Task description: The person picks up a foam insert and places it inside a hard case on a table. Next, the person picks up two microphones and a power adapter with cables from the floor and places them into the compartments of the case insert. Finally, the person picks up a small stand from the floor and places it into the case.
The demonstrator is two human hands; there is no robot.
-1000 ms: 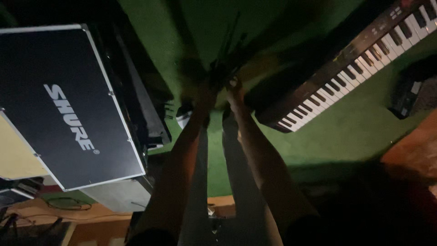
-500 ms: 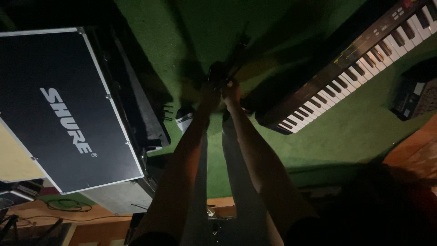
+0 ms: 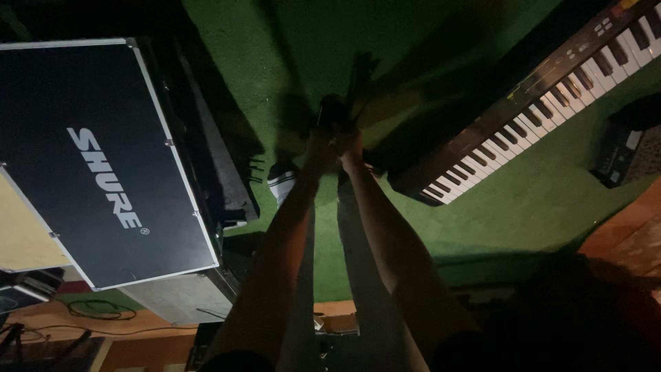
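**Both hands meeting on a small dark object over green carpet**

Left hand (image 3: 322, 146) and right hand (image 3: 350, 145) are reaching out together, pressed side by side, arms extended straight from the wearer. Both are closing around a small dark object (image 3: 332, 111) sticking out just past the fingertips; too dim to tell what kind of thing it is, or how firmly each hand is clamping it. Fingers look together, not spread.

Counting what is lying around the hands:
- One keyboard (image 3: 544, 103), black body with white and black keys, lying to the right of the right hand, near but not touching.
- One large black flight case (image 3: 103, 158) with metal edging, well off to the left of the left hand.
- One white shoe (image 3: 281, 184) showing just below the left hand, beside the left forearm.
- One dark box-shaped unit (image 3: 623, 148) sitting beyond the keyboard, far right.
- One coiled cable (image 3: 100, 308) lying on the wooden floor (image 3: 144, 331), well back from the left hand.

Green carpet (image 3: 523, 207) is running under everything near the hands.
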